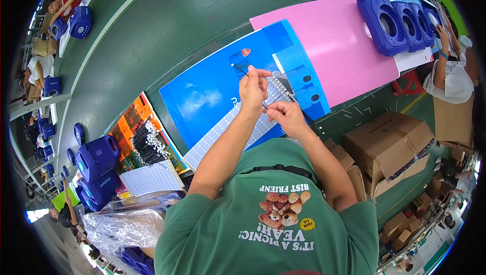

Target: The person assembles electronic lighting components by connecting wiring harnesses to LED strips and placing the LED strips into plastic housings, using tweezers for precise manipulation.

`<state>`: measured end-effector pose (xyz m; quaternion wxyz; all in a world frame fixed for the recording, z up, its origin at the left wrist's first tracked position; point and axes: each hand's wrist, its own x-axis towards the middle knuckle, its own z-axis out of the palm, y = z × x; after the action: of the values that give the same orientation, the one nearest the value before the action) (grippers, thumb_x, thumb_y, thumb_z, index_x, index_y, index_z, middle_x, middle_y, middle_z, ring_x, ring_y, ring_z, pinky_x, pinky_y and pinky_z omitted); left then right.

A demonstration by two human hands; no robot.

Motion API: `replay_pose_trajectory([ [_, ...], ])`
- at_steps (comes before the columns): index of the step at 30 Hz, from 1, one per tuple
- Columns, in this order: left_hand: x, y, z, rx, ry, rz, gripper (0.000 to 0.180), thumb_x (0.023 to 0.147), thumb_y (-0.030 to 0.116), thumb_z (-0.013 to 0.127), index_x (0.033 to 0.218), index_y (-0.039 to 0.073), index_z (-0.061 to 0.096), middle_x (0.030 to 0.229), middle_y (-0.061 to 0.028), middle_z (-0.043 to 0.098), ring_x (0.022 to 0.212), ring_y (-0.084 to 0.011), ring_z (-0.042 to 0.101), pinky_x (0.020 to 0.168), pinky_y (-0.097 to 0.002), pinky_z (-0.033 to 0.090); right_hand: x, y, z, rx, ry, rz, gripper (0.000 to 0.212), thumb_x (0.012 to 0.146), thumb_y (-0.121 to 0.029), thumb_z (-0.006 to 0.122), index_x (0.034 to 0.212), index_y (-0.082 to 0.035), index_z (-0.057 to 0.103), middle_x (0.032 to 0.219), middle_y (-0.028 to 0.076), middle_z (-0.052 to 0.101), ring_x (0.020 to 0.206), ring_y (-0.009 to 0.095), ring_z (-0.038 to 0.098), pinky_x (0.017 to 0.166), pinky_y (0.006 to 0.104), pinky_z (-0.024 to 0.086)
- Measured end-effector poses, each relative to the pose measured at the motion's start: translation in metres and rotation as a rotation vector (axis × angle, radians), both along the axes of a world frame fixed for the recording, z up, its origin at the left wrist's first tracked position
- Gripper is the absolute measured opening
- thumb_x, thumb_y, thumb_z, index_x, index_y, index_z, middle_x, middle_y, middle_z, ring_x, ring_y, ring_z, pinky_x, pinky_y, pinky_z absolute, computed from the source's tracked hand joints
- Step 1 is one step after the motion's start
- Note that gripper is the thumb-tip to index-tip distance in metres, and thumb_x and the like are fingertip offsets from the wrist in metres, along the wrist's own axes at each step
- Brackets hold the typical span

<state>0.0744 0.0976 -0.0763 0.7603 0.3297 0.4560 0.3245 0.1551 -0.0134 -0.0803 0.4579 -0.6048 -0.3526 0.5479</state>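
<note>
My left hand is closed on a thin black cable, and the cable's small white connector end sticks out past the fingers. Just right of it and nearer to me, my right hand pinches what looks like the lower part of the same cable; its fingertips hide most of that spot. Under both hands lies a long pale panel dotted with rows of small squares, placed slantwise on a blue sheet. A second dotted panel rests to the left, near a pile of black cables with white connectors.
A pink sheet adjoins the blue one, with several blue speaker-like housings at its far right. More blue housings and clear plastic wrap are at left. Cardboard boxes stand at right, near another person.
</note>
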Motion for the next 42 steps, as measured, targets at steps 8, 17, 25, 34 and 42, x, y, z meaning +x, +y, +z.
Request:
replay_pose_trajectory([
  [8, -0.021, 0.026, -0.023, 0.19, 0.102, 0.256, 0.052, 0.096, 0.043, 0.035, 0.088, 0.0, 0.063, 0.061, -0.0029, 0.054, 0.043, -0.0049, 0.035, 0.038, -0.021, 0.026, 0.014, -0.006, 0.003, -0.089, 0.304, -0.275, 0.016, 0.088, -0.014, 0.057, 0.088, 0.0, 0.064, 0.067, 0.002, 0.061, 0.055, 0.004, 0.046, 0.05, 0.0177, 0.037],
  [17, -0.026, -0.001, -0.004, 0.188, 0.046, -0.434, 0.022, 0.081, 0.023, 0.068, 0.086, 0.002, 0.067, 0.077, -0.003, 0.064, 0.05, -0.0014, 0.041, 0.044, -0.0184, 0.03, 0.017, -0.004, 0.005, -0.075, 0.313, -0.233, 0.016, 0.088, -0.013, 0.056, 0.087, 0.0, 0.064, 0.068, 0.002, 0.061, 0.056, 0.004, 0.049, 0.05, 0.0181, 0.038],
  [25, -0.016, 0.001, -0.02, 0.213, 0.315, -0.331, 0.018, 0.08, 0.02, 0.068, 0.079, 0.003, 0.067, 0.07, -0.0008, 0.061, 0.061, -0.0059, 0.048, 0.054, -0.0217, 0.037, 0.037, 0.019, -0.019, -0.132, -0.19, -0.389, 0.019, 0.086, -0.015, 0.053, 0.086, 0.002, 0.062, 0.077, 0.009, 0.066, 0.053, 0.01, 0.056, 0.048, 0.0242, 0.043],
  [34, -0.026, -0.007, -0.041, 0.251, 0.433, -0.34, 0.018, 0.081, 0.017, 0.066, 0.086, 0.0, 0.067, 0.072, -0.0007, 0.061, 0.062, -0.0064, 0.049, 0.057, -0.0221, 0.038, 0.05, 0.023, -0.028, -0.265, 0.145, -0.433, 0.017, 0.09, -0.015, 0.047, 0.089, -0.001, 0.057, 0.086, 0.013, 0.067, 0.047, 0.007, 0.05, 0.042, 0.0207, 0.04],
  [42, -0.022, -0.005, -0.009, 0.469, 0.554, -0.57, 0.023, 0.076, 0.017, 0.067, 0.093, 0.003, 0.069, 0.079, -0.0115, 0.066, 0.067, -0.0153, 0.057, 0.062, -0.0307, 0.045, 0.049, 0.014, -0.014, -0.219, 0.424, -0.467, 0.02, 0.092, -0.019, 0.047, 0.093, -0.001, 0.056, 0.089, 0.013, 0.067, 0.051, 0.007, 0.054, 0.045, 0.02, 0.043],
])
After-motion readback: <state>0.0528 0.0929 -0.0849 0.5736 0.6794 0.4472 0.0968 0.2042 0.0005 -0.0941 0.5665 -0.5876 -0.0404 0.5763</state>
